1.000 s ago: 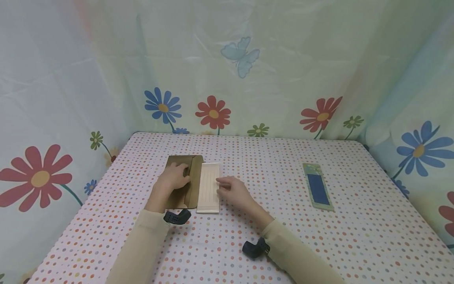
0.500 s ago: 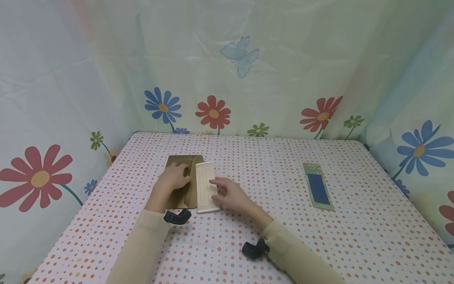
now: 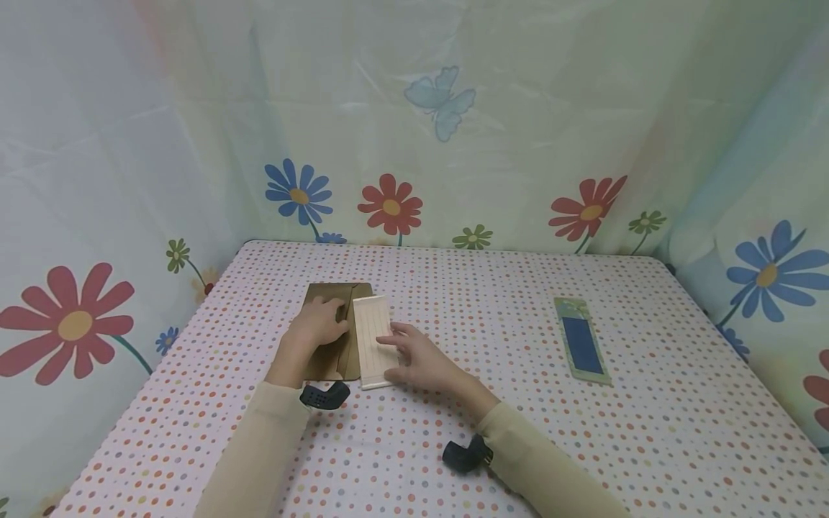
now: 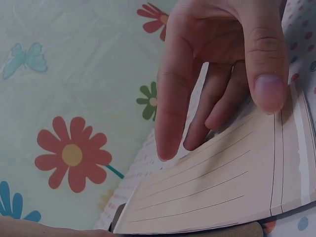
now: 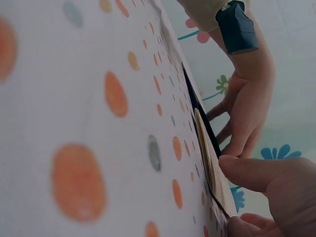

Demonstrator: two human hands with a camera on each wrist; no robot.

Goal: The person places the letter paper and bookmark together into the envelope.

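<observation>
A brown folder or envelope [image 3: 350, 356] lies flat on the left of the table. My left hand [image 3: 317, 321] rests on it with fingers spread and slightly bent. Cream lined notepaper [image 3: 372, 345] overlaps the folder's right side, tilted a little. My right hand [image 3: 417, 360] is at the notepaper's right edge, its fingers loosely bent and reaching over the paper. In the left wrist view, the right thumb [image 4: 269, 89] is over the ruled face near one end, while other fingers are at the far edge. The right wrist view shows the paper's edge side-on beside the thumb [image 5: 247, 173].
Farther right on the dotted tablecloth [image 3: 492, 302] lies a narrow green card [image 3: 583, 342] with a dark blue panel. A flower-printed curtain [image 3: 505, 144] hangs behind and at the sides. Black camera mounts [image 3: 468, 455] sit at both wrists.
The notepaper has slid left onto the folder's right side and tilted slightly. My right hand has moved left with it, its fingers spreading more. The left hand has stayed in place.
</observation>
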